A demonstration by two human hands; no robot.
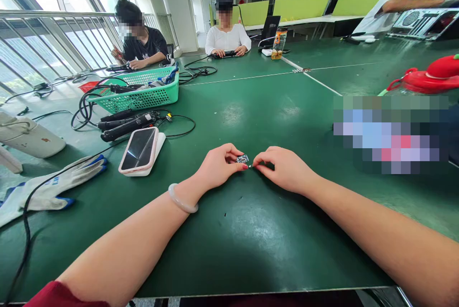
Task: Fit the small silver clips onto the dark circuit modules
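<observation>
A small dark circuit board [243, 158] with pale markings is pinched between the thumb and fingers of my left hand [219, 166]. Close beside it, my right hand [283, 168] is closed, thumb and forefinger pressed together on a tiny whitish piece [250, 166]. That piece sits between the two hands at the board's near corner; whether it is joined to the board I cannot tell. Both hands are just above the green tabletop [258, 230]. A pale bangle [182, 199] circles my left wrist.
Left of my hands are a phone [139, 148] on a white box, work gloves [57, 185], black handled tools [129, 124] and a cable. A green basket [139, 94] stands behind them. A red item [430, 77] lies at right. Other people sit or work around the table.
</observation>
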